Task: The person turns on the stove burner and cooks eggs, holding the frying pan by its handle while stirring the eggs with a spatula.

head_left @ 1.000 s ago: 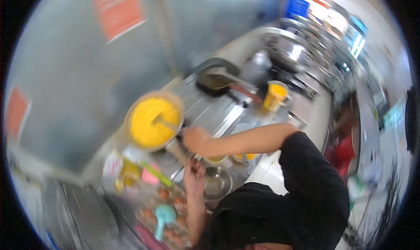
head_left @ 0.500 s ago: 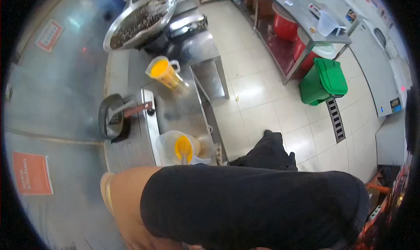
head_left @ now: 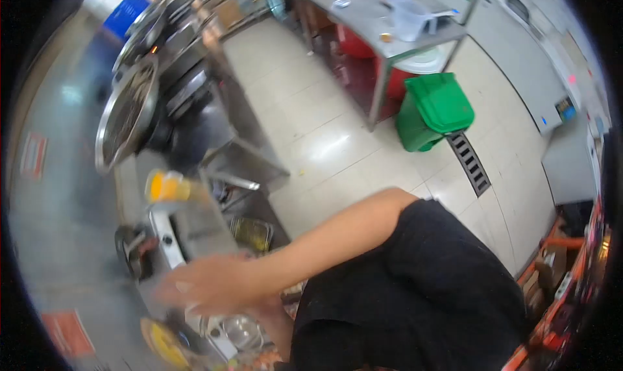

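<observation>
My right hand reaches left over the metal counter, blurred, its fingers smeared. Under its wrist my left hand is mostly covered; its forearm comes up from the bottom edge and its fingers are hidden. Below my right hand lies a round pan of yellow contents, partly cut by blur. A shiny metal bowl is close beside my left forearm. Up the counter, a clear pitcher holds yellow liquid. Left of a burner panel rests a dark pan.
A large metal wok stands at the upper left. Across the tiled floor are a green bin and a steel table bearing a translucent jug. A floor drain lies right of the bin.
The view has swung from the counter toward the floor, then slightly back. My right hand, out of sight half a second ago, shows again. The pitcher and wok now appear farther left.
</observation>
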`<state>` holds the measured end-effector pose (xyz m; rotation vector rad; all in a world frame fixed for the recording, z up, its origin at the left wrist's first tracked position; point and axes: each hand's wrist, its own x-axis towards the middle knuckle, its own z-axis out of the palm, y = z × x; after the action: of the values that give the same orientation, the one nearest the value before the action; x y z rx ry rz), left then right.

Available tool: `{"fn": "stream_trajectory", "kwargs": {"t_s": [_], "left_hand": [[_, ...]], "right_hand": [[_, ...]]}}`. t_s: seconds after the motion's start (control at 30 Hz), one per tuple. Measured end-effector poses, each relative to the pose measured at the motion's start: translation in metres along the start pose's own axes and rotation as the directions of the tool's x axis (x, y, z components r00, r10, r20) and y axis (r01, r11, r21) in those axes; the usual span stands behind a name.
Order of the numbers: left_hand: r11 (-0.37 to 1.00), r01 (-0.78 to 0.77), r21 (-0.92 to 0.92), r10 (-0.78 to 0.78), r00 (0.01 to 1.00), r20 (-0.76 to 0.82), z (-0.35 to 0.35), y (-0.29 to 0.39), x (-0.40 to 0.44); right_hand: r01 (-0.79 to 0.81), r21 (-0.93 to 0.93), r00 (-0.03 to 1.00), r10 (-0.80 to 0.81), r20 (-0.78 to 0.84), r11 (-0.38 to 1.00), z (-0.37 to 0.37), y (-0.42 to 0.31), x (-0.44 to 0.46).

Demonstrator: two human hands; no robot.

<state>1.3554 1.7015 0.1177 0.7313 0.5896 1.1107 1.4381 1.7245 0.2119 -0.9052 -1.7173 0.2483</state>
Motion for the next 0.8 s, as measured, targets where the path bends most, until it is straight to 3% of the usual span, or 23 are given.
{"fn": "stream_trajectory", "kwargs": {"t_s": [0.03, 0.07, 0.1, 0.13, 0.17, 0.2, 0.23, 0.27, 0.3, 0.33, 0.37, 0.4, 0.47, 0.53, 0.57, 0.6, 0.63, 0.67, 0.73, 0.8], "left_hand": [[0.988, 0.152, -0.033, -0.149, 0.986, 0.081, 0.031, -0.015, 0.015], [0.91, 0.405, -0.083, -0.392, 0.91, 0.137, 0.055, -0.03, 0.034], [0.77, 0.627, -0.122, -0.602, 0.776, 0.19, 0.073, -0.045, 0.049], [0.685, 0.714, -0.142, -0.634, 0.681, 0.368, 0.075, -0.079, 0.055], [0.585, 0.801, -0.127, -0.636, 0.55, 0.541, 0.086, -0.112, 0.052], [0.57, 0.816, -0.101, -0.642, 0.518, 0.566, 0.118, -0.126, 0.045], [0.642, 0.766, 0.035, -0.649, 0.519, 0.556, 0.151, -0.136, 0.039], [0.699, 0.695, 0.167, -0.652, 0.524, 0.548, 0.18, -0.146, 0.034], [0.687, 0.703, 0.183, -0.657, 0.493, 0.571, 0.198, -0.159, 0.036], [0.722, 0.616, 0.315, -0.646, 0.437, 0.626, 0.215, -0.175, 0.039], [0.749, 0.506, 0.428, -0.638, 0.374, 0.673, 0.232, -0.194, 0.041], [0.739, 0.506, 0.445, -0.642, 0.33, 0.692, 0.236, -0.215, 0.048], [0.735, 0.092, 0.672, -0.656, 0.348, 0.669, 0.228, -0.286, 0.066], [0.597, 0.0, 0.802, -0.747, 0.364, 0.556, 0.173, -0.38, 0.098], [0.359, -0.145, 0.922, -0.841, 0.377, 0.387, 0.136, -0.413, 0.117], [0.011, -0.308, 0.951, -0.952, 0.289, 0.105, 0.09, -0.453, 0.152], [-0.182, -0.504, 0.844, -0.968, 0.242, -0.065, 0.038, -0.48, 0.182], [-0.264, -0.632, 0.728, -0.964, 0.205, -0.172, 0.02, -0.49, 0.191], [-0.254, -0.759, 0.6, -0.963, 0.142, -0.227, 0.016, -0.491, 0.182], [-0.216, -0.806, 0.551, -0.965, 0.091, -0.245, 0.036, -0.526, 0.19]], "right_hand": [[-0.021, -0.121, 1.0, 0.024, 0.016, 0.992, -0.025, 0.04, -0.052], [0.083, 0.329, 0.869, 0.094, -0.486, 0.941, 0.059, 0.13, -0.134], [-0.032, -0.059, 0.998, 0.036, 0.056, 0.998, -0.067, 0.117, -0.162], [-0.128, -0.216, 0.991, 0.134, 0.012, 0.968, -0.098, 0.136, -0.21], [-0.363, -0.324, 0.932, 0.337, -0.133, 0.874, -0.137, 0.122, -0.249], [-0.584, -0.466, 0.808, 0.533, -0.252, 0.665, -0.161, 0.133, -0.314], [-0.741, -0.609, 0.56, 0.761, -0.328, 0.282, -0.178, 0.156, -0.408], [-0.713, -0.672, -0.041, 0.969, -0.244, -0.2, -0.219, 0.132, -0.45], [-0.807, -0.435, -0.246, 0.896, -0.37, -0.401, -0.251, 0.099, -0.495], [-0.922, -0.153, -0.159, 0.708, -0.688, -0.356, -0.257, 0.079, -0.575], [-0.956, 0.183, -0.285, 0.573, -0.769, -0.23, -0.277, 0.045, -0.622], [-0.844, 0.521, -0.51, 0.487, -0.709, -0.126, -0.297, -0.011, -0.611], [-0.708, 0.694, -0.685, 0.111, -0.72, 0.133, -0.314, -0.093, -0.63], [-0.735, 0.629, -0.677, -0.25, -0.692, 0.253, -0.308, -0.17, -0.644], [-0.757, 0.565, -0.653, -0.409, -0.637, 0.328, -0.305, -0.2, -0.638], [-0.789, 0.482, -0.613, -0.545, -0.572, 0.382, -0.313, -0.222, -0.621], [-0.822, 0.415, -0.568, -0.608, -0.555, 0.389, -0.324, -0.244, -0.601], [-0.851, 0.348, -0.525, -0.658, -0.54, 0.394, -0.339, -0.265, -0.575], [-0.877, 0.235, -0.477, -0.692, -0.542, 0.42, -0.372, -0.305, -0.529], [-0.953, 0.091, -0.29, -0.774, -0.563, 0.29, -0.406, -0.336, -0.503]]}}
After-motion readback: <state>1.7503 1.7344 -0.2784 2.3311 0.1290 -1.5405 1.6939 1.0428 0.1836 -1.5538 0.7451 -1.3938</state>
